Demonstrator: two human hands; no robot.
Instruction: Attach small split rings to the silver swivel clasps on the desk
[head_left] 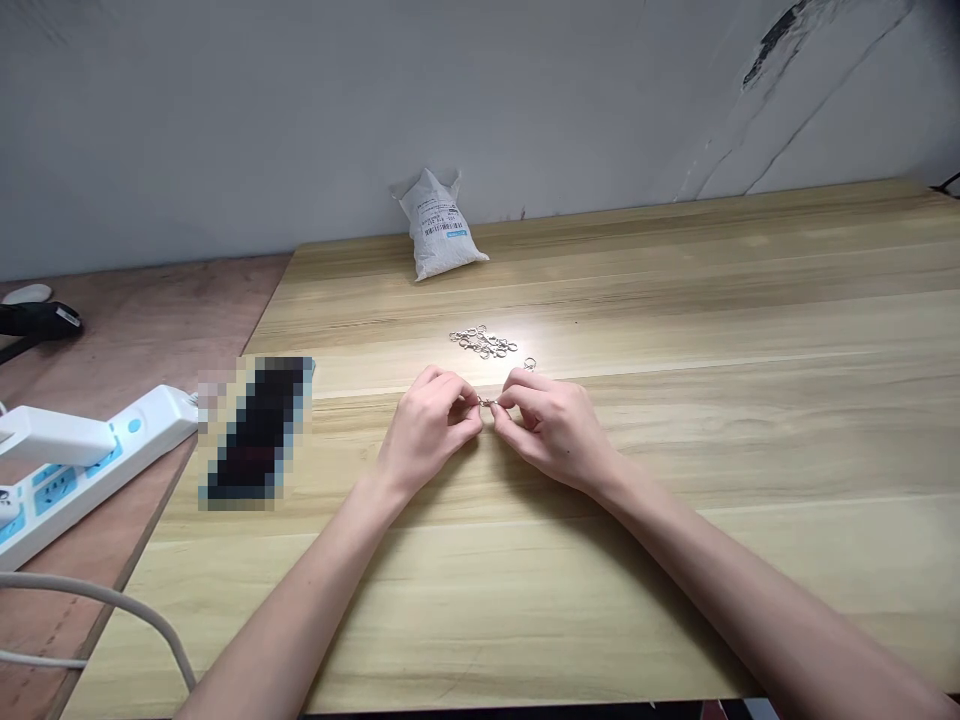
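Over the middle of the wooden table, my left hand (pixel 433 424) and my right hand (pixel 556 425) face each other, fingertips almost meeting. A small silvery metal clasp (pixel 487 402) spans the gap between them. Thumb and forefinger of each hand pinch one end of it, so its ends are hidden. Just beyond my hands lies a loose pile of similar metal clasps with rings (pixel 484 343). One separate metal ring (pixel 530 364) rests close behind my right hand's fingers.
A white plastic packet (pixel 442 228) with a printed label leans by the wall. Left of my hands lies a dark flat rectangle (pixel 262 430), blurred by pixels. A white power strip (pixel 97 470) and a grey cable (pixel 112 597) occupy the lower brown surface at left.
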